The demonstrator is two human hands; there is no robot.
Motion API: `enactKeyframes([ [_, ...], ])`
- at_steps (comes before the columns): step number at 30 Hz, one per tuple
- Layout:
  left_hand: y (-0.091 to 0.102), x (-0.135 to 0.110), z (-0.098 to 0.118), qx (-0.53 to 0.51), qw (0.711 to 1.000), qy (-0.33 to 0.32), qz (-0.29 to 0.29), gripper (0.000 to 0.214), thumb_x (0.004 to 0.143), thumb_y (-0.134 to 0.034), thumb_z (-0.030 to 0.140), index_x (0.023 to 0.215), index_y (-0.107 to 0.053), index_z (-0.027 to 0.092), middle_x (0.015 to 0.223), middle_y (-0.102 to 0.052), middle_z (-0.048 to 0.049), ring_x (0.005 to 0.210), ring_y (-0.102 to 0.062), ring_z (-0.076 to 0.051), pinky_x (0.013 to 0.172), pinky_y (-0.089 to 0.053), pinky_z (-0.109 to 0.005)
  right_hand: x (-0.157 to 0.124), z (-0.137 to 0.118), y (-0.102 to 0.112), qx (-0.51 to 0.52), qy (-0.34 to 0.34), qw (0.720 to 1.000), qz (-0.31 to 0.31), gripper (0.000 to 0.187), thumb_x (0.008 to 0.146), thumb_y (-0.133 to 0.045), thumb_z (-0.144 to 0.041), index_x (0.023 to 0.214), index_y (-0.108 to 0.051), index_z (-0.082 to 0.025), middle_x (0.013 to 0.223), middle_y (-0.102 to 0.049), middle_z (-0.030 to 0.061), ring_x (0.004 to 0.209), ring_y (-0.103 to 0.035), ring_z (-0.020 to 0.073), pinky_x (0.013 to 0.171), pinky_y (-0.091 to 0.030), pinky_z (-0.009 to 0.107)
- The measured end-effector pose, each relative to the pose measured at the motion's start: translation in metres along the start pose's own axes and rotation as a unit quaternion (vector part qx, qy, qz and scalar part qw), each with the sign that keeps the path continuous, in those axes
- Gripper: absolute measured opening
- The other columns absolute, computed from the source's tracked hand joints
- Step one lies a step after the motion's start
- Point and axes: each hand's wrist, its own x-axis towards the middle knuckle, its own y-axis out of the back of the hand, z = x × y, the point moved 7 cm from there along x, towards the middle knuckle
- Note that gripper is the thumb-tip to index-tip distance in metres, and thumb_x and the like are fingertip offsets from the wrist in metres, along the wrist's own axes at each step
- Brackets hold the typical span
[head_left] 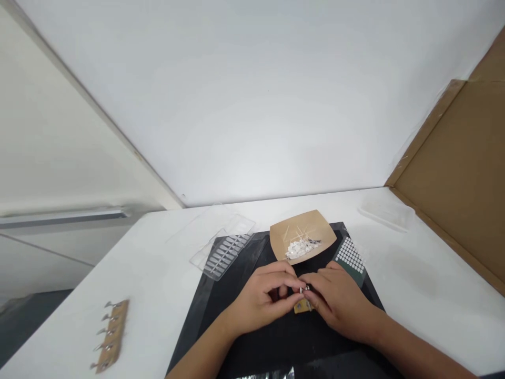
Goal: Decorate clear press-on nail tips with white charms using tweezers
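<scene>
My left hand [270,295] and my right hand [341,305] meet over the black mat. A small shiny silver metal piece [303,289] sits between their fingertips, pinched by thumb and forefinger on both sides. Its exact kind is too small to make out. Just below the fingers a yellowish block [302,306] shows, partly covered by my right hand. Beyond my hands stands a brown paper tray [282,239] with white bits and thin sticks in it. Beside my right hand lies a dark green card with rows of white dots [350,256].
A clear plastic case with rows of pale nail-shaped tips [226,255] lies at the mat's far left corner. A wooden strip with several metal pegs [114,337] lies far left. An opaque plastic box [386,213] stands back right, near a cardboard wall [453,179].
</scene>
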Motion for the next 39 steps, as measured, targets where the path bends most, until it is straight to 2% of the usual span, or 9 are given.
enactKeyframes([
  [1,0.001,0.0,0.0,0.003,1.0,0.0,-0.005,0.013,0.093,-0.074,0.014,0.104,-0.08,0.017,0.089,-0.069,-0.0054,0.055,-0.052,-0.004,0.052,-0.047,-0.017,0.0,0.0,0.003,0.006,-0.002,1.0,-0.007,0.022,0.109,-0.055,-0.033,0.126,-0.062,-0.022,0.088,-0.071,0.0,0.077,-0.061,0.0185,0.08,-0.032,0.036],
  [3,0.003,0.0,-0.001,0.006,1.0,0.007,-0.018,0.012,0.093,-0.074,0.015,0.104,-0.08,0.017,0.089,-0.069,-0.0051,0.055,-0.051,-0.004,0.05,-0.045,-0.016,-0.001,0.001,0.009,0.02,-0.006,1.0,-0.017,0.042,0.102,-0.066,-0.041,0.138,-0.056,-0.021,0.081,-0.068,-0.0034,0.074,-0.061,0.0178,0.083,-0.034,0.036],
  [5,0.004,-0.001,-0.002,0.014,0.999,0.016,-0.039,0.014,0.094,-0.073,0.016,0.106,-0.08,0.018,0.09,-0.068,-0.0051,0.056,-0.052,-0.004,0.05,-0.045,-0.016,-0.002,0.004,0.014,0.023,-0.009,1.0,-0.014,0.05,0.099,-0.07,-0.044,0.141,-0.054,-0.021,0.074,-0.063,-0.0061,0.07,-0.06,0.017,0.084,-0.036,0.036],
  [8,0.0,-0.003,-0.005,0.04,0.995,0.033,-0.086,0.015,0.096,-0.069,0.018,0.106,-0.08,0.018,0.089,-0.067,-0.0046,0.063,-0.058,-0.007,0.053,-0.047,-0.016,-0.002,0.008,0.02,0.0,-0.011,1.0,0.009,0.046,0.1,-0.066,-0.039,0.141,-0.053,-0.021,0.073,-0.061,-0.006,0.072,-0.06,0.0178,0.085,-0.038,0.038],
  [13,-0.009,-0.005,-0.01,0.084,0.984,0.042,-0.149,0.009,0.093,-0.068,0.017,0.094,-0.077,0.018,0.083,-0.065,-0.002,0.064,-0.058,-0.009,0.055,-0.046,-0.018,-0.002,0.005,0.017,-0.035,0.005,0.999,0.009,0.042,0.1,-0.064,-0.033,0.139,-0.055,-0.02,0.08,-0.068,-0.0024,0.073,-0.063,0.0187,0.085,-0.037,0.039],
  [29,-0.018,-0.01,-0.02,0.092,0.977,0.064,-0.183,0.006,0.087,-0.07,0.012,0.086,-0.074,0.016,0.079,-0.064,-0.0004,0.062,-0.055,-0.009,0.057,-0.043,-0.019,-0.002,0.002,0.015,-0.059,0.023,0.998,0.014,0.027,0.102,-0.06,-0.028,0.129,-0.061,-0.022,0.085,-0.072,0.0002,0.075,-0.065,0.0184,0.082,-0.035,0.037],
  [35,-0.019,-0.011,-0.024,0.086,0.975,0.08,-0.188,0.008,0.085,-0.072,0.013,0.091,-0.075,0.017,0.085,-0.067,-0.0011,0.064,-0.058,-0.009,0.059,-0.045,-0.019,-0.002,0.002,0.014,-0.061,0.023,0.998,0.001,0.023,0.1,-0.064,-0.03,0.121,-0.065,-0.022,0.089,-0.074,0.0022,0.079,-0.065,0.0199,0.082,-0.034,0.038],
  [39,-0.018,-0.012,-0.026,0.093,0.971,0.09,-0.2,0.008,0.087,-0.074,0.018,0.095,-0.075,0.019,0.089,-0.068,-0.0012,0.066,-0.059,-0.009,0.06,-0.047,-0.019,-0.003,0.001,0.012,-0.054,0.018,0.998,-0.022,0.017,0.096,-0.066,-0.033,0.11,-0.067,-0.023,0.088,-0.073,0.0009,0.082,-0.064,0.0202,0.084,-0.034,0.039],
])
